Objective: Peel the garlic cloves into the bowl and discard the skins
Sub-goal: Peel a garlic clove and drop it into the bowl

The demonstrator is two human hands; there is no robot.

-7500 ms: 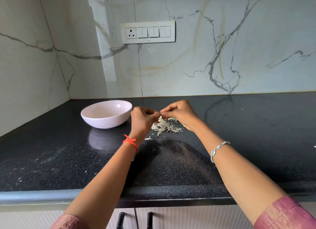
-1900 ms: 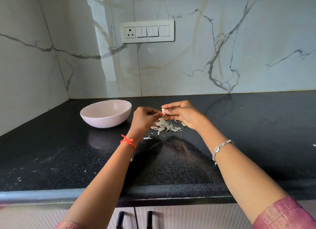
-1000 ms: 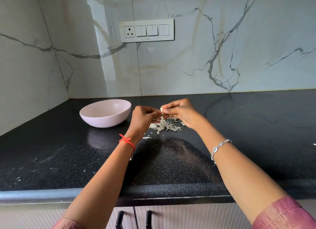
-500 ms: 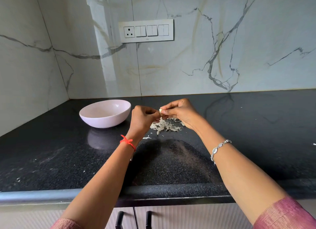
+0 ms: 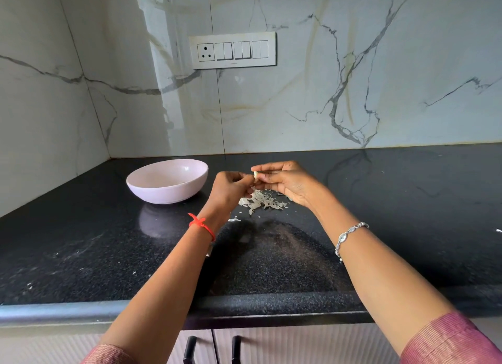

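Right now both hands meet above the black countertop (image 5: pixel 380 200), a little past its middle toward twelve o'clock. The right hand (image 5: pixel 288 183) pinches a small pale garlic clove (image 5: pixel 255 175) between thumb and forefinger, its other fingers curled underneath. The left hand (image 5: pixel 229 190) comes in from nine o'clock, fingers curled tight, their tips touching the clove's near end; whether they grip a strip of skin is too small to tell. The clove is held in the air, clear of the counter.

Under the hands, at about six o'clock of the clove, a loose pile of papery skins (image 5: pixel 262 202) lies on the stone, with a few stray flakes (image 5: pixel 234 219) just beside it toward seven o'clock. A pale pink bowl (image 5: pixel 163 194) stands at nine o'clock of the left hand, near it but apart; what lies in its bottom cannot be made out from this angle.

A red thread (image 5: pixel 202 225) circles the left wrist and a silver bracelet (image 5: pixel 349 234) the right. At twelve o'clock a marble-veined wall carries a white switch panel (image 5: pixel 233 50). At six o'clock, below the counter's edge, two dark cabinet handles (image 5: pixel 235 348) stand side by side.
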